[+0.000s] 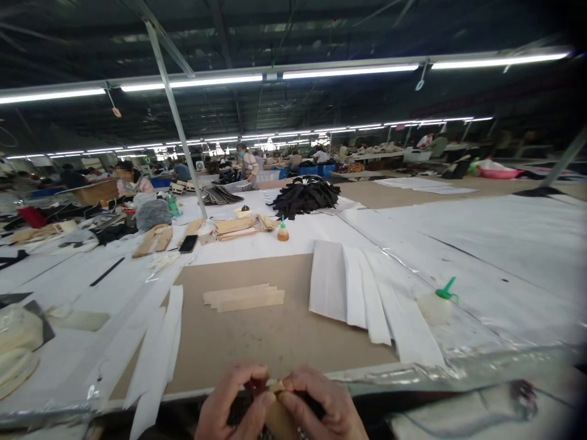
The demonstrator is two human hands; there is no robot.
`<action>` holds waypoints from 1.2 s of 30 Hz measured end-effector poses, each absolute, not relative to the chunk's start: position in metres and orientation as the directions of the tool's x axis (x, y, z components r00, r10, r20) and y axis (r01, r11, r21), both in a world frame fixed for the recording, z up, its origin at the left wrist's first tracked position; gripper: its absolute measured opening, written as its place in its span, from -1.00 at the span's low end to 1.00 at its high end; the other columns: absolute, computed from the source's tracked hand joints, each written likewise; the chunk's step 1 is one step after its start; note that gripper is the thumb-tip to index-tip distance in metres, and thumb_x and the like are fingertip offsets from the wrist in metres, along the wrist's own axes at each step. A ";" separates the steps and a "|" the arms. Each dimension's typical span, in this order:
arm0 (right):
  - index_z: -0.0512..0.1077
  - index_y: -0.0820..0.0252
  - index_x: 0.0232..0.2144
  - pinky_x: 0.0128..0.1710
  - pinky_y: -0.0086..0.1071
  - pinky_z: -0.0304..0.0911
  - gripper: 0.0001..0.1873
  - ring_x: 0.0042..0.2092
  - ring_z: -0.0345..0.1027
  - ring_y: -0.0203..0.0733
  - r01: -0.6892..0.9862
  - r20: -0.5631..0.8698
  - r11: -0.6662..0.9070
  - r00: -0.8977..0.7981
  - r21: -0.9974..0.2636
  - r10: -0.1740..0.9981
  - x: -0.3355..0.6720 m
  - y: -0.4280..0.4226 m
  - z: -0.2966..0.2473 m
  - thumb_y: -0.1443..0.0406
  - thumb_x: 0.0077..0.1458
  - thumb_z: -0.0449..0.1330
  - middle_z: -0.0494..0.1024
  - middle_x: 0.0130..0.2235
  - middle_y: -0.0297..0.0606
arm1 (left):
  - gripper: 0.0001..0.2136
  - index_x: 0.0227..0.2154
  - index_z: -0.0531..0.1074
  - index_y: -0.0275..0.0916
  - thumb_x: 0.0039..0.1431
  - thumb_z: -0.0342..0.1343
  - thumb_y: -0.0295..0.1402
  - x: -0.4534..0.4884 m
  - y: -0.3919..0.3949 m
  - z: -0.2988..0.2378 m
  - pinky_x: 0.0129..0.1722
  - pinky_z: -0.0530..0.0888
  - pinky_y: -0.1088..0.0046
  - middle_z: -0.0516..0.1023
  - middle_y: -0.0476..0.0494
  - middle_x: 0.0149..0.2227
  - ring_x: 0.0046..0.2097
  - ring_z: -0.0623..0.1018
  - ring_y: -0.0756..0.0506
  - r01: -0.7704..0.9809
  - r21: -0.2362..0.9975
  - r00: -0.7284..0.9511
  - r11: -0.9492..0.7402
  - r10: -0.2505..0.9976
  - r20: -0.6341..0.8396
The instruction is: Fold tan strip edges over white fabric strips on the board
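At the bottom edge, just in front of the table rim, my left hand (pixel 233 400) and my right hand (pixel 318 406) are closed together on a small piece of material, tan on one side and black on the other (pixel 276 409). Fingers of both hands pinch its top edge. On the brown board (pixel 257 342) ahead lies a short stack of tan strips (pixel 244 298). To their right, white strips (pixel 367 293) are fanned out. A glue bottle with a green nozzle (pixel 438 302) stands at the right of them.
White strips (pixel 156 354) hang over the table's near left edge. Farther back lie an orange-capped glue bottle (pixel 283 231), a phone (pixel 188 243), tan pieces (pixel 238 227) and a heap of black pieces (pixel 305 195). People work at distant tables. A slanted metal pole (pixel 177 119) rises from the table.
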State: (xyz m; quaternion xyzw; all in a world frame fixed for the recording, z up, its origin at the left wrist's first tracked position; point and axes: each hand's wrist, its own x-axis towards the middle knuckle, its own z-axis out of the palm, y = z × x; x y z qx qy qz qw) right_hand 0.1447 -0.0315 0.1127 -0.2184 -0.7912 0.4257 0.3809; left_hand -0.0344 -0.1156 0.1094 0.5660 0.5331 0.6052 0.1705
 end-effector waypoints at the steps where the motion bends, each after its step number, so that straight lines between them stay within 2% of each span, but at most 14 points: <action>1: 0.52 0.05 -0.23 -0.25 -0.50 0.32 -0.87 -0.27 0.48 -0.26 0.029 0.441 0.585 -0.626 -0.811 0.643 0.145 -0.033 0.114 0.22 0.34 0.17 0.57 -0.30 -0.34 | -0.81 -0.08 0.51 -0.12 0.26 0.24 -0.32 -0.040 -0.118 0.118 -0.12 0.52 0.57 0.59 -0.08 -0.20 -0.18 0.59 -0.03 0.536 0.715 -0.200 -0.449 0.755 0.624; 2: 0.51 0.05 -0.21 -0.24 -0.51 0.32 -0.88 -0.26 0.48 -0.27 0.030 0.468 0.624 -0.633 -0.781 0.617 0.145 -0.035 0.116 0.24 0.35 0.16 0.57 -0.29 -0.34 | -0.77 -0.03 0.49 -0.11 0.26 0.23 -0.40 -0.046 -0.120 0.126 -0.11 0.53 0.59 0.59 -0.09 -0.17 -0.16 0.60 -0.02 0.639 0.588 -0.092 -0.497 0.709 0.700; 4: 0.48 0.04 -0.18 -0.24 -0.53 0.34 -0.90 -0.26 0.49 -0.28 0.018 0.528 0.695 -0.636 -0.718 0.563 0.142 -0.039 0.118 0.27 0.36 0.15 0.56 -0.29 -0.34 | -0.70 0.03 0.45 -0.16 0.25 0.22 -0.47 -0.053 -0.122 0.141 -0.12 0.55 0.59 0.57 -0.14 -0.15 -0.15 0.59 -0.02 0.751 0.388 0.076 -0.534 0.654 0.753; 6: 0.46 0.06 -0.16 -0.24 -0.54 0.35 -0.89 -0.27 0.49 -0.29 0.007 0.597 0.769 -0.625 -0.640 0.502 0.139 -0.042 0.120 0.29 0.38 0.12 0.56 -0.28 -0.33 | -0.74 0.01 0.46 -0.23 0.27 0.20 -0.47 -0.055 -0.123 0.151 -0.14 0.56 0.54 0.55 -0.19 -0.18 -0.16 0.58 -0.05 0.785 0.284 0.156 -0.551 0.618 0.771; 8: 0.43 0.08 -0.16 -0.26 -0.53 0.36 -0.87 -0.29 0.48 -0.28 0.017 0.663 0.838 -0.603 -0.546 0.444 0.137 -0.045 0.123 0.30 0.40 0.08 0.56 -0.29 -0.30 | -0.82 -0.06 0.47 -0.26 0.30 0.17 -0.47 -0.053 -0.124 0.156 -0.15 0.57 0.48 0.54 -0.20 -0.22 -0.18 0.56 -0.07 0.787 0.243 0.196 -0.567 0.603 0.773; 11: 0.42 0.10 -0.15 -0.31 -0.52 0.37 -0.87 -0.32 0.47 -0.27 0.054 0.706 0.895 -0.595 -0.442 0.384 0.134 -0.047 0.127 0.31 0.41 0.05 0.55 -0.32 -0.28 | -0.91 -0.16 0.47 -0.26 0.31 0.14 -0.49 -0.052 -0.127 0.154 -0.18 0.57 0.45 0.54 -0.18 -0.26 -0.22 0.55 -0.07 0.785 0.256 0.193 -0.565 0.614 0.765; 13: 0.41 0.12 -0.18 -0.32 -0.51 0.37 -0.86 -0.33 0.46 -0.26 0.071 0.699 0.902 -0.607 -0.426 0.378 0.133 -0.048 0.128 0.31 0.41 0.05 0.55 -0.33 -0.27 | -0.93 -0.20 0.47 -0.26 0.30 0.14 -0.51 -0.052 -0.130 0.150 -0.19 0.56 0.45 0.54 -0.17 -0.29 -0.23 0.55 -0.07 0.783 0.275 0.176 -0.558 0.623 0.762; 20: 0.40 0.12 -0.18 -0.32 -0.48 0.38 -0.87 -0.33 0.45 -0.24 0.084 0.691 0.899 -0.609 -0.430 0.388 0.132 -0.050 0.124 0.36 0.39 0.05 0.55 -0.32 -0.27 | -0.87 -0.17 0.53 -0.20 0.29 0.14 -0.50 -0.053 -0.135 0.145 -0.23 0.57 0.44 0.59 -0.15 -0.28 -0.25 0.59 -0.08 0.798 0.306 0.116 -0.519 0.630 0.768; 24: 0.40 0.12 -0.13 -0.28 -0.46 0.37 -0.87 -0.30 0.45 -0.24 0.073 0.687 0.893 -0.611 -0.445 0.393 0.130 -0.047 0.120 0.39 0.38 0.06 0.55 -0.29 -0.27 | -0.88 -0.22 0.53 -0.20 0.27 0.14 -0.53 -0.051 -0.131 0.142 -0.25 0.57 0.45 0.59 -0.15 -0.31 -0.29 0.58 -0.07 0.783 0.314 0.090 -0.537 0.598 0.797; 27: 0.41 0.09 -0.13 -0.26 -0.47 0.36 -0.88 -0.28 0.45 -0.25 0.067 0.656 0.868 -0.627 -0.492 0.420 0.125 -0.047 0.114 0.38 0.37 0.10 0.55 -0.28 -0.29 | -0.86 -0.27 0.52 -0.21 0.22 0.17 -0.59 -0.049 -0.131 0.132 -0.23 0.54 0.45 0.58 -0.13 -0.32 -0.29 0.56 -0.07 0.748 0.403 0.029 -0.527 0.633 0.773; 30: 0.40 0.08 -0.14 -0.24 -0.44 0.33 -0.91 -0.27 0.43 -0.24 0.040 0.625 0.832 -0.641 -0.553 0.446 0.120 -0.044 0.107 0.31 0.39 0.09 0.53 -0.28 -0.31 | -0.92 -0.36 0.53 -0.20 0.27 0.18 -0.40 -0.048 -0.134 0.122 -0.20 0.52 0.47 0.56 -0.11 -0.34 -0.27 0.55 -0.07 0.547 0.727 -0.199 -0.416 0.779 0.595; 32: 0.40 0.08 -0.17 -0.23 -0.40 0.32 -0.87 -0.25 0.41 -0.21 0.066 0.552 0.799 -0.689 -0.597 0.470 0.122 -0.039 0.104 0.25 0.41 0.06 0.53 -0.27 -0.31 | -0.78 -0.42 0.51 -0.22 0.26 0.21 -0.19 -0.052 -0.136 0.119 -0.26 0.51 0.50 0.52 -0.08 -0.39 -0.31 0.53 -0.06 0.208 0.949 -0.409 -0.235 0.861 0.303; 34: 0.42 0.08 -0.23 -0.20 -0.38 0.30 -0.83 -0.23 0.41 -0.19 0.145 0.423 0.764 -0.761 -0.628 0.492 0.130 -0.029 0.104 0.22 0.41 0.07 0.53 -0.27 -0.32 | -0.69 -0.42 0.51 -0.23 0.15 0.29 -0.06 -0.061 -0.137 0.119 -0.33 0.50 0.53 0.51 -0.05 -0.42 -0.36 0.51 -0.03 -0.193 0.979 -0.487 -0.061 0.873 -0.042; 36: 0.44 0.09 -0.31 -0.18 -0.38 0.29 -0.79 -0.22 0.40 -0.19 0.233 0.299 0.720 -0.794 -0.653 0.529 0.143 -0.019 0.106 0.21 0.39 0.10 0.53 -0.30 -0.34 | -0.64 -0.39 0.55 -0.25 -0.02 0.41 -0.04 -0.077 -0.138 0.117 -0.29 0.53 0.49 0.56 -0.07 -0.39 -0.33 0.55 -0.06 -0.466 0.884 -0.449 0.040 0.850 -0.276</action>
